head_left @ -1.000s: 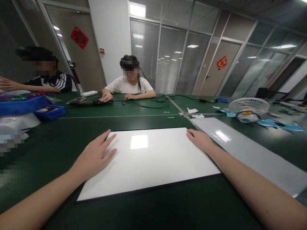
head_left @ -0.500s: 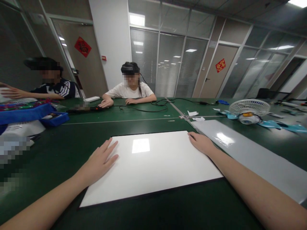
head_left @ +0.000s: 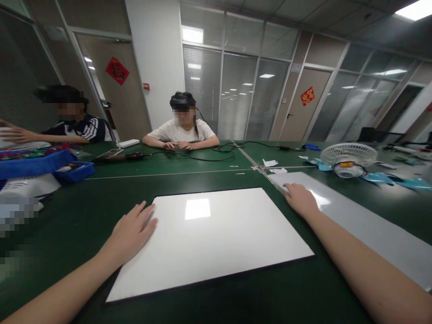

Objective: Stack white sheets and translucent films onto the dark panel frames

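While the white board (head_left: pixel 209 243) lies between, left hand (head_left: pixel 130 234) spread at its left edge, right hand (head_left: pixel 302 200) loose beside it.

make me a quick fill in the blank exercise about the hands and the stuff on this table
1. The left hand is at the edge of a panel coloured ____.
2. The right hand is to the ____ of that panel.
3. The table is dark ____.
4. The blue trays are on the person's ____ side.

Missing words: white; right; green; left.
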{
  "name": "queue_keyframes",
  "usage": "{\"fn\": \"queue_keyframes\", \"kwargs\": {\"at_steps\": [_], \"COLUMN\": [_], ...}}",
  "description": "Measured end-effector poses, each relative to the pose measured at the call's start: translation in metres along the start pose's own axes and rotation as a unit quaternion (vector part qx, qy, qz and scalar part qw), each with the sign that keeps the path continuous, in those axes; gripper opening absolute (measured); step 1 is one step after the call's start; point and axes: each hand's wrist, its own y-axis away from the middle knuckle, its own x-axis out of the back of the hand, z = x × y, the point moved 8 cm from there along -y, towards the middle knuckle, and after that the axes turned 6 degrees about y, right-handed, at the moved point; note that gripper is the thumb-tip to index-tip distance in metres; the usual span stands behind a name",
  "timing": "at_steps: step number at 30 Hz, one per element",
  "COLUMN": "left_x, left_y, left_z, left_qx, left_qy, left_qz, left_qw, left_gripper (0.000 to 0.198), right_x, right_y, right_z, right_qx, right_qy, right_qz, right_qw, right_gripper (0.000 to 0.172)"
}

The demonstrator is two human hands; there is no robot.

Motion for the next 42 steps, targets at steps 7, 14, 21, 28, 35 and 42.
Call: {"fn": "queue_keyframes", "kwargs": {"at_steps": [7, 14, 21, 28, 35, 42], "left_x": [-0.005, -0.005, -0.005, -0.004, -0.005, -0.003], "left_y": [0.000, 0.000, 0.000, 0.000, 0.000, 0.001], "left_z": [-0.002, -0.003, -0.002, 0.000, 0.000, 0.002], "left_qx": [0.020, 0.024, 0.012, 0.013, 0.013, 0.016], "left_qy": [-0.005, -0.002, 0.005, -0.007, -0.007, 0.003], "left_qz": [-0.040, -0.036, -0.023, -0.026, -0.029, -0.028], "left_qw": [0.999, 0.999, 1.000, 1.000, 0.999, 0.999], "left_gripper": [0.069, 0.068, 0.066, 0.067, 0.067, 0.067], "right_x": [-0.043, -0.045, -0.036, -0.029, -0.017, -0.004], "right_y": [0.001, 0.005, 0.006, 0.005, 0.006, 0.011], "right_z": [0.046, 0.048, 0.042, 0.033, 0.014, -0.008], "right_qx": [-0.164, -0.186, -0.183, -0.143, -0.098, -0.061], "right_qy": [-0.037, -0.045, -0.041, -0.006, 0.013, 0.034], "right_qz": [-0.058, -0.091, -0.097, -0.109, -0.111, -0.093], "right_qw": [0.984, 0.977, 0.978, 0.984, 0.989, 0.993], "right_gripper": [0.068, 0.073, 0.066, 0.064, 0.063, 0.064]}}
